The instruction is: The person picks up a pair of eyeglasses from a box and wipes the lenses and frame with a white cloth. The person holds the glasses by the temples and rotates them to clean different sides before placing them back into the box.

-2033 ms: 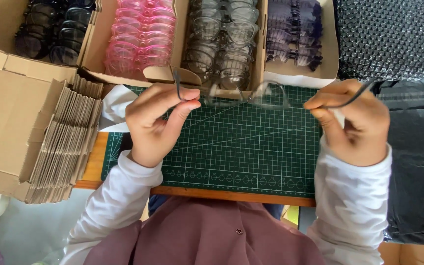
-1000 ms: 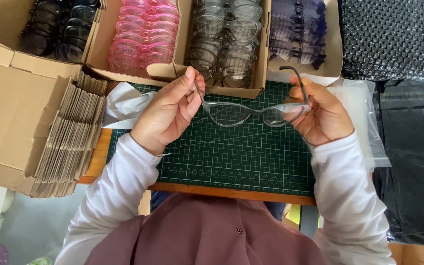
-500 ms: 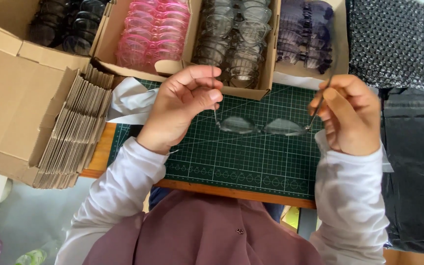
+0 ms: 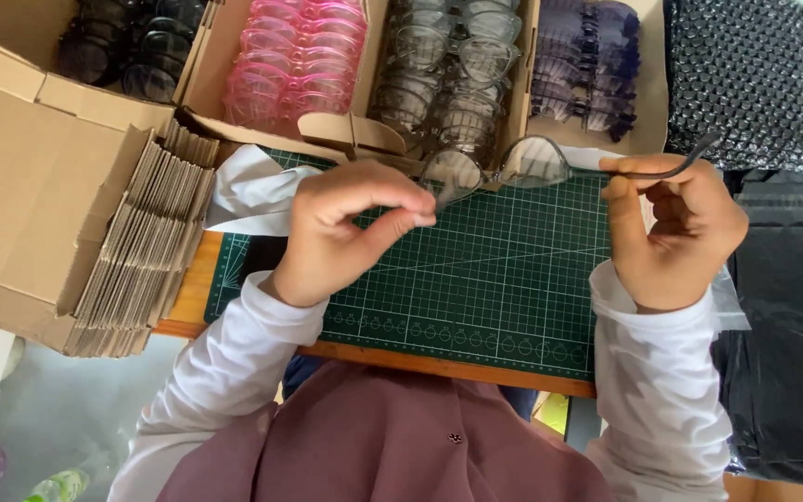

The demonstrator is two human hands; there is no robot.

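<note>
I hold a pair of clear grey-framed glasses above the far edge of a green cutting mat. My left hand pinches the left end of the frame between thumb and forefinger. My right hand grips the right temple arm, which sticks out past my fingers toward the right. The lenses face away from me, close to the cardboard trays.
Cardboard trays at the back hold several black, pink, clear grey and purple glasses. A stack of flat cardboard pieces stands in a box at left. Black bubble wrap and black bags lie at right. White cloth lies by the mat.
The glasses have moved up and away from the mat's middle toward the trays. My right hand has swung the temple arm outward to the right; my left hand shifted its pinch.
</note>
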